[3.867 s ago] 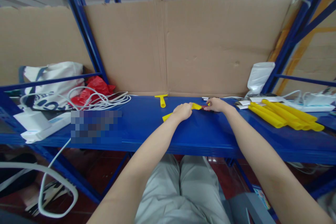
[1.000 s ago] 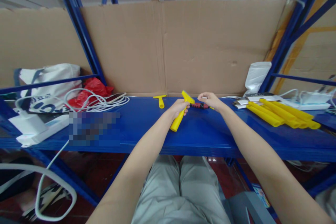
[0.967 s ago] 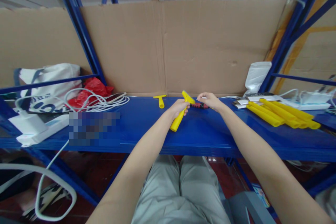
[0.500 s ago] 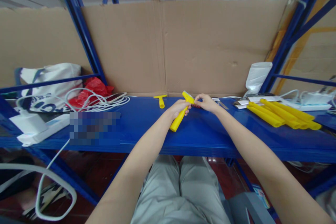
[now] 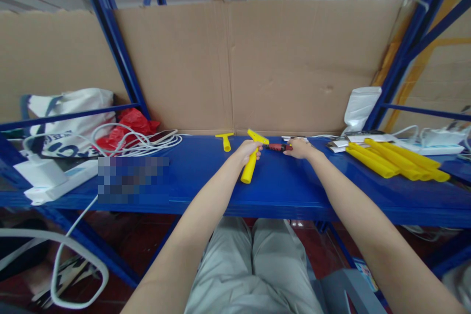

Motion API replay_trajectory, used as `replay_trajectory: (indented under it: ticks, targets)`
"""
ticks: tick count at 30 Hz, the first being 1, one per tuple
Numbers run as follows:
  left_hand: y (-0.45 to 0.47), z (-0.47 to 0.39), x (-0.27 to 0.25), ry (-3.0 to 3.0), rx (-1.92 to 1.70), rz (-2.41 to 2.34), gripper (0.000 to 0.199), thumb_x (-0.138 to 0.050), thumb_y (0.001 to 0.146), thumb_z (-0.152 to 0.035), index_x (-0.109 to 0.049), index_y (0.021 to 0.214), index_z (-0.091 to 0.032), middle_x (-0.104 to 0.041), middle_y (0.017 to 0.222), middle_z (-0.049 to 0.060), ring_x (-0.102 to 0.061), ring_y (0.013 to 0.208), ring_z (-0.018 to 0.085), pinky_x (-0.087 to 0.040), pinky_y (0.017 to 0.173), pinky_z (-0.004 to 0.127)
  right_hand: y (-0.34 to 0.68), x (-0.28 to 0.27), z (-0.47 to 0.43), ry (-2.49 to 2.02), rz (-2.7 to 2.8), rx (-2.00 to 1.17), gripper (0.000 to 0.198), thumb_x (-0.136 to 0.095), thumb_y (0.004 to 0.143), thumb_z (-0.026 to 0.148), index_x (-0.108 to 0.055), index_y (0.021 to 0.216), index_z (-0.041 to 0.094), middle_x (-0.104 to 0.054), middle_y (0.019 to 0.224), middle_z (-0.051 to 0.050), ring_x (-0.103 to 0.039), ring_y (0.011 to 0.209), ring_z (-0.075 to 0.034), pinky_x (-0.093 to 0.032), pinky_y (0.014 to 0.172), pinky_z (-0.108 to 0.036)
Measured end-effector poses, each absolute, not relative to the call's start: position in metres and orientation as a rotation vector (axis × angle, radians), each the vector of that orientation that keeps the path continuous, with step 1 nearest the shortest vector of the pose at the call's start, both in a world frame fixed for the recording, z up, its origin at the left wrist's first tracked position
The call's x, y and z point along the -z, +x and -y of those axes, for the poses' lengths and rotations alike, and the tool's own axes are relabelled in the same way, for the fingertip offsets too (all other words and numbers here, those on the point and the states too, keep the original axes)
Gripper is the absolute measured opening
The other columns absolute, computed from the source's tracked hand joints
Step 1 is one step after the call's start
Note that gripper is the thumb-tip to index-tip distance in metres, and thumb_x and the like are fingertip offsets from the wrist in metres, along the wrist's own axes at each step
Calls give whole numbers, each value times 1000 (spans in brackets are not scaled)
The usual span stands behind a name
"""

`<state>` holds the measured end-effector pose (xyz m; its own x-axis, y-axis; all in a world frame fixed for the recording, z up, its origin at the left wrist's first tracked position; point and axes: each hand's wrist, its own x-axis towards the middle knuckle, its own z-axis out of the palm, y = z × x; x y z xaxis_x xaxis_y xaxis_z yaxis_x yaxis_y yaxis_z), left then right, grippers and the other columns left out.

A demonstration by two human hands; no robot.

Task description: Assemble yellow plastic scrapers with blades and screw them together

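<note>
My left hand (image 5: 252,151) is wrapped round the handle of a yellow T-shaped scraper (image 5: 248,171), its wide head tilted up and away above my fingers. To the right of it, my right hand (image 5: 300,148) has its fingers closed on the right end of a red-and-black screwdriver (image 5: 275,147). The screwdriver's left end comes close to the scraper head; whether they touch I cannot tell. A smaller yellow T-shaped piece (image 5: 226,142) lies farther back, left of my left hand.
Several yellow tubes (image 5: 397,159) lie on the blue shelf (image 5: 206,181) at right, beside flat white packets (image 5: 344,144). White cables (image 5: 147,144), a red plastic bag (image 5: 130,125), a cloth bag (image 5: 81,117) and a power strip (image 5: 55,189) occupy the left. Cardboard (image 5: 294,64) walls the back.
My right hand has moved from the scraper head to the right, onto the screwdriver, which now shows more fully. The scraper has turned a little, its head shifting left.
</note>
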<state>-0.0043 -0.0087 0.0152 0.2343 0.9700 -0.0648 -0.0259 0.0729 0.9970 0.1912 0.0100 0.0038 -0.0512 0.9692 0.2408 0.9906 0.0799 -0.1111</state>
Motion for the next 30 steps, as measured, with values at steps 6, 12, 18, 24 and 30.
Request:
replay_trajectory:
  ticks: [6,12,18,24,30]
  targets:
    - [-7,1,-11,1217,-1005,-1156,20,-45,82,-4,-40,67,-16,-42,46,-7,-35,31,3,-28,36,17,202,-2,-12,-1933,2157,102,15,-64,72,25,-64,85,17,-68,88,-8,-62,82,-19,-44,68,-25]
    - [-12,-4,-10,1197,-1007,-1255,19,-47,81,-4,-44,67,-15,-42,44,-7,-36,33,4,-30,38,18,205,-7,-12,-1602,1869,-354,12,-56,79,25,-56,72,15,-63,62,-3,-54,46,-10,-40,47,-21]
    - [-15,-9,-6,1164,-991,-1341,17,-47,81,-3,-48,67,-13,-42,43,-5,-36,34,5,-31,39,19,201,-11,-16,-1218,1461,-472,19,-59,77,33,-47,75,19,-54,52,2,-51,38,-11,-39,36,-22]
    - [-21,-13,-4,1116,-975,-1350,15,-46,81,-4,-50,70,-13,-42,43,-5,-36,35,6,-32,39,19,198,-20,-16,-1023,1152,-561,24,-62,73,37,-44,75,21,-59,62,1,-58,47,-14,-49,45,-29]
    - [-23,-14,-5,1099,-980,-1335,16,-46,81,-4,-49,68,-12,-43,44,-4,-37,35,6,-32,39,19,192,-27,-9,-946,1094,-649,25,-63,72,37,-43,73,21,-58,59,2,-58,45,-13,-50,46,-29]
